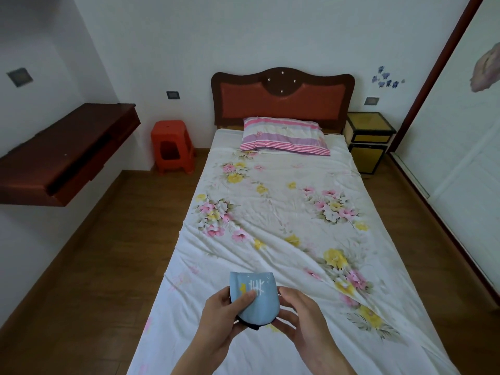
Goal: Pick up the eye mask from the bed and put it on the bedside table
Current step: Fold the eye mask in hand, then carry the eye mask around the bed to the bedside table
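A light blue eye mask (257, 296), folded, with white markings and a dark underside, is held up above the foot of the bed (284, 212). My left hand (224, 318) pinches its lower left edge with thumb on top. My right hand (300, 318) cups its right and lower side. The bed has a white floral sheet. The bedside table (369, 131), yellow with black edges, stands far off at the right of the headboard, its top bare.
A striped pillow (284, 136) lies at the head of the bed. A red plastic stool (171, 146) stands left of the bed. A dark wooden wall-mounted desk (62, 152) juts out at the left. A white wardrobe (460, 158) lines the right side; wooden floor runs along both sides.
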